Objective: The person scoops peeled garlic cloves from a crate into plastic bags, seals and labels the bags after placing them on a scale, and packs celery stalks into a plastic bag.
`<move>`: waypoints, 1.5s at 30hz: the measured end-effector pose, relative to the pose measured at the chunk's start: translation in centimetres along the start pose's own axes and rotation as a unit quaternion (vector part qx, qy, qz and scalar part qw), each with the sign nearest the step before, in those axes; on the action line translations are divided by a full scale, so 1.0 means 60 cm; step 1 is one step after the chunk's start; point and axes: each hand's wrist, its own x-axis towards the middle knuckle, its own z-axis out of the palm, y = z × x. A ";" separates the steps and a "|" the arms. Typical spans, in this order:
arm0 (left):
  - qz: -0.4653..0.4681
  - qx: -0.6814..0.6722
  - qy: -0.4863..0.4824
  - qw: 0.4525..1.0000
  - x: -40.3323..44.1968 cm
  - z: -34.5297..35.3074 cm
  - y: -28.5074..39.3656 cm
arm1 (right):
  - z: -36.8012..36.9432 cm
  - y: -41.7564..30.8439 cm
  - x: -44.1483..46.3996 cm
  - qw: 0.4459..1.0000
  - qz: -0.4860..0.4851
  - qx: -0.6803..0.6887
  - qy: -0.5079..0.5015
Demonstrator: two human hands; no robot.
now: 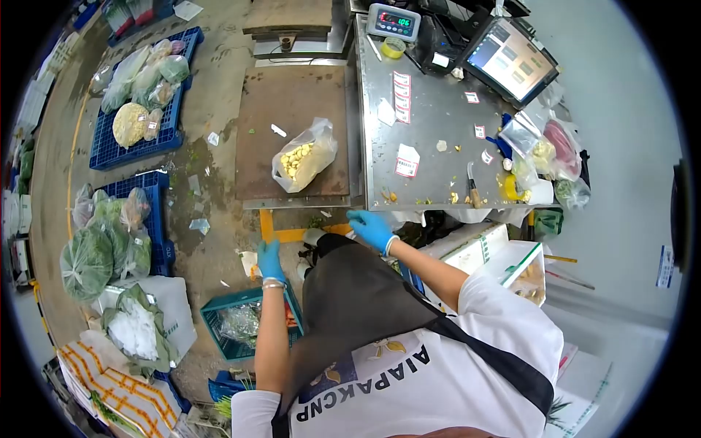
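A clear plastic bag (322, 150) lies with its mouth open on the brown scale platform (272, 95). Inside it are small pale yellow pieces (296, 160) that look like peeled garlic cloves. My left hand (269, 261), in a blue glove, hangs in front of the platform, its fingers stretched out and holding nothing. Close to the front corner of the steel table (431, 80) is my right hand (372, 230), also blue-gloved. Its fingers are extended and apart, with nothing in them. Both hands are clear of the bag. On the table, the scale display (393, 22) glows with a reading.
A knife (473, 186), label stickers (402, 97) and a touchscreen (510, 60) are on the table. Blue pallets (172, 109) with bagged vegetables stand at left. A green crate (219, 343) sits by my left arm, a white foam box (482, 248) below my right arm.
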 end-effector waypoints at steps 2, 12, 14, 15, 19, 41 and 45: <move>-0.032 0.009 0.007 0.999 -0.037 -0.008 -0.012 | 0.013 -0.021 -0.032 0.999 0.029 0.016 -0.027; 0.154 0.125 0.014 0.980 -0.063 0.097 0.127 | -0.008 -0.166 0.105 0.986 -0.148 0.021 0.076; 0.180 0.215 0.052 0.959 -0.036 0.141 0.168 | -0.022 -0.192 0.163 0.974 -0.208 -0.014 0.086; 0.194 0.265 0.086 0.941 -0.035 0.172 0.197 | -0.022 -0.199 0.193 0.962 -0.256 -0.055 0.080; 0.196 0.355 0.196 0.893 0.084 0.252 0.206 | 0.002 -0.178 0.348 0.797 -0.497 -0.339 0.051; 0.111 -0.003 0.155 0.982 0.117 0.256 0.195 | -0.017 -0.160 0.418 0.963 -0.043 -0.032 -0.263; 0.161 0.003 0.137 0.977 0.080 0.220 0.160 | -0.033 -0.193 0.292 0.881 0.015 -0.194 -0.432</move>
